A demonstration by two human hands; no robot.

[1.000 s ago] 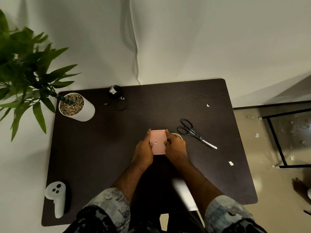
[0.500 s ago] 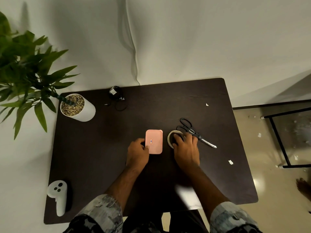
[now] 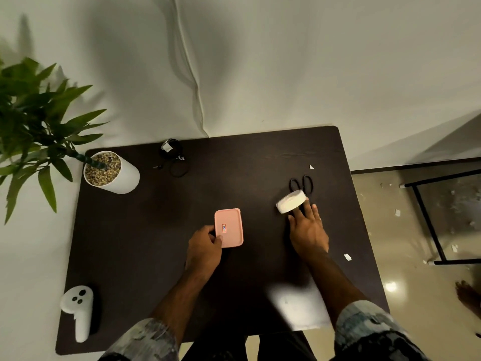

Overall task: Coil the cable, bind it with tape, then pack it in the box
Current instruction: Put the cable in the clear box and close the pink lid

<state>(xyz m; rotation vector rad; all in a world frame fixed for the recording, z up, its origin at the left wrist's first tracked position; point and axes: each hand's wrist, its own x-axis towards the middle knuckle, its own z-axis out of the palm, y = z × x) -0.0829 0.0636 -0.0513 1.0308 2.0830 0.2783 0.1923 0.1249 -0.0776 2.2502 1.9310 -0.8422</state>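
Observation:
A closed pink box (image 3: 229, 227) lies flat at the middle of the dark table (image 3: 145, 230). My left hand (image 3: 204, 250) grips its near left corner, thumb on the lid. To the right, a white tape roll (image 3: 291, 201), blurred and tilted, sits at the fingertips of my right hand (image 3: 308, 227), whose fingers are stretched out and touch it. The coiled black cable (image 3: 173, 156) lies near the table's far edge, apart from both hands.
Black scissors (image 3: 302, 184) lie just beyond the tape roll, blades hidden. A white potted plant (image 3: 112, 173) stands at the far left and a white controller (image 3: 78, 311) at the near left corner. Paper scraps (image 3: 347, 257) dot the right side. A black frame (image 3: 429, 222) stands on the floor.
My right hand has moved right with the tape roll, away from the box and up to the scissors. My left hand stays on the box.

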